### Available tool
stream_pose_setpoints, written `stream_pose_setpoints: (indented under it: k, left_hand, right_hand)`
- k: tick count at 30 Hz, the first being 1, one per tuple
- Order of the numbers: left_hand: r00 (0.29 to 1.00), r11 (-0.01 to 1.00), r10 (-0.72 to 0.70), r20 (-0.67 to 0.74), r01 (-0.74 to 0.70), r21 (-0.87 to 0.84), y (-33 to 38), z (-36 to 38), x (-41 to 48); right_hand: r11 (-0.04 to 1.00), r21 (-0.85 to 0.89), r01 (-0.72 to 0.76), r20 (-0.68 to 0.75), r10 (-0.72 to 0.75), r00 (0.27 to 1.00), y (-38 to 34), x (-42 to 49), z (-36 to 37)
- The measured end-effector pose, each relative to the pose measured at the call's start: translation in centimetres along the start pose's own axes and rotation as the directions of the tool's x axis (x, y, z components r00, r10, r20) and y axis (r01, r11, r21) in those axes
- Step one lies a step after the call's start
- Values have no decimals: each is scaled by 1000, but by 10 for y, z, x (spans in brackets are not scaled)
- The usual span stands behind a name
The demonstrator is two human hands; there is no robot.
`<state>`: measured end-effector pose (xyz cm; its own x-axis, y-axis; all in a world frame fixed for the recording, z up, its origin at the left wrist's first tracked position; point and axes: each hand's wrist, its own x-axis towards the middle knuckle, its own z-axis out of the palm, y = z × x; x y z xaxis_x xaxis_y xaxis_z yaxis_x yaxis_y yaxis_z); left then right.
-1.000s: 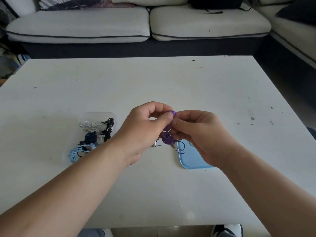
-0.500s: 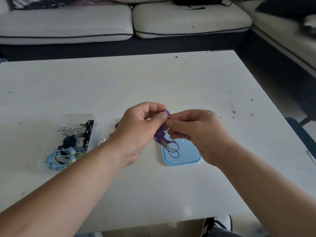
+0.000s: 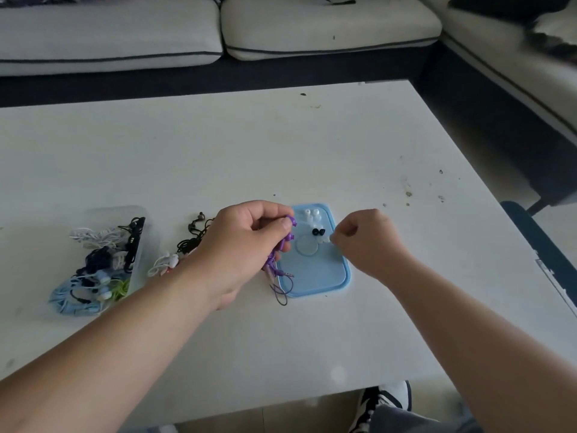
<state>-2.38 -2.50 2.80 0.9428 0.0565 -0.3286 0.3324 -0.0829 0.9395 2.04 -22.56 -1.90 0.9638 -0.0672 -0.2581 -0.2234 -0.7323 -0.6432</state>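
My left hand [image 3: 243,245] grips purple earphones [image 3: 288,232] just above the table, their thin cable [image 3: 281,290] dangling onto it. A light blue lid [image 3: 324,276] lies flat to the right of that hand, with white ear tips [image 3: 310,215] and black ear tips [image 3: 318,231] near its far end. My right hand [image 3: 365,242] hovers over the lid's right edge, fingers curled, pinching a small pale ear tip [image 3: 328,240] at the fingertips.
A clear plastic box [image 3: 137,245] at the left holds tangled white, dark blue, light blue and green earphones. Black earphones [image 3: 196,234] and white ones [image 3: 165,262] lie loose beside it. A sofa [image 3: 312,26] stands beyond the white table [image 3: 281,151].
My hands have come apart: the right one moved right over the lid holding a pale ear tip, while the left keeps the purple earphones. The camera view shifted too.
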Motion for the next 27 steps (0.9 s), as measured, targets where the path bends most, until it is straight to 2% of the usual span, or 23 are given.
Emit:
stream_pose_setpoints:
  k: [3,7,15,17,19,21,24,27]
  left_hand:
    - [1000,1000,-4,2,3,14,1,-2,-1]
    - [1000,1000,0,5,0,-6,3,-6,-1]
    - [1000,1000,15,4,-15,-13,7,-13,-3]
    - [1000,1000,15,5,-15,-10,8,-14,-4]
    - [1000,1000,15,-2,-15,-10,9,-16,-4]
    - [1000,1000,20,-5,-20,-6,11,-17,-4]
    - [999,999,47,-6,-47,-20,14,-20,-5]
    - [996,997,82,-37,-83,-7,18,-25,-5]
  right_hand:
    - [999,-45,32,6,-31,999,2,3,10]
    - [999,-15,41,12,-41,999,1,5,15]
    - [984,-171,39,21,-36,999,0,2,13]
    - [986,-160,35,12,-34,999,-5,0,6]
    - [1000,3,17,1,-17,1000,-19,-6,-3]
    - [960,280,-32,51,19,999,-37,-15,-13]
    - [802,588,-99,175,-7,985,-62,-29,-19]
    - [657,733,-176,245,-14,969,-76,-36,-17]
